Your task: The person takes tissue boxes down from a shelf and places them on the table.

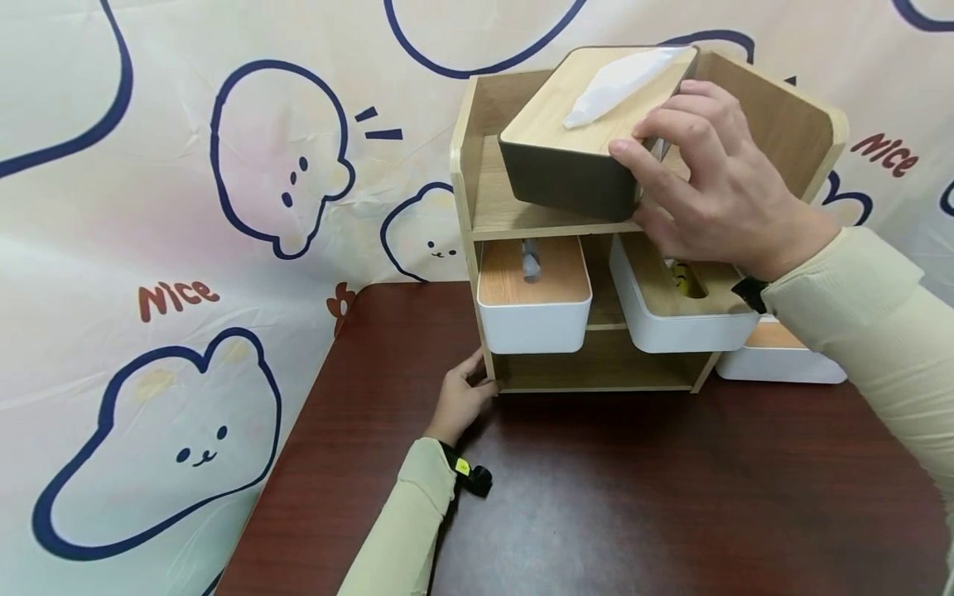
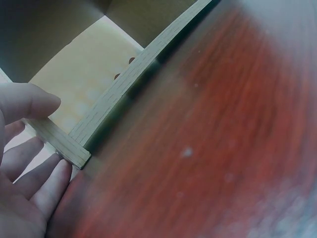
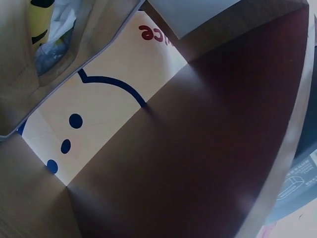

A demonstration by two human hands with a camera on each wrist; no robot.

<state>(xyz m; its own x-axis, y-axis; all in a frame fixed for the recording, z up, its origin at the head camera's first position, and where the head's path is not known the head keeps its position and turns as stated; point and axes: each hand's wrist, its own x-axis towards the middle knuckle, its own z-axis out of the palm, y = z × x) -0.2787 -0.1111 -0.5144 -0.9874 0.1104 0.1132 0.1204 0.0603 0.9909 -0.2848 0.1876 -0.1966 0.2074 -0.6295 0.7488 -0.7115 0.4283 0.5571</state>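
Head view: dark tissue box [image 1: 570, 174], corner in right grip [image 1: 708, 178]

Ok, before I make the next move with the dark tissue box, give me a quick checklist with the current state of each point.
1. Dark tissue box held: ok, the right hand grips it at its right side.
2. Wooden shelf unit steadied: ok, the left hand holds its lower left front corner.
3. Dark box lined up with the top shelf: not ok, it sits askew.
4. Dark box's underside touching the top shelf: cannot tell.
5. Left white box and right white box fully inside the middle level: not ok, both jut out the front.
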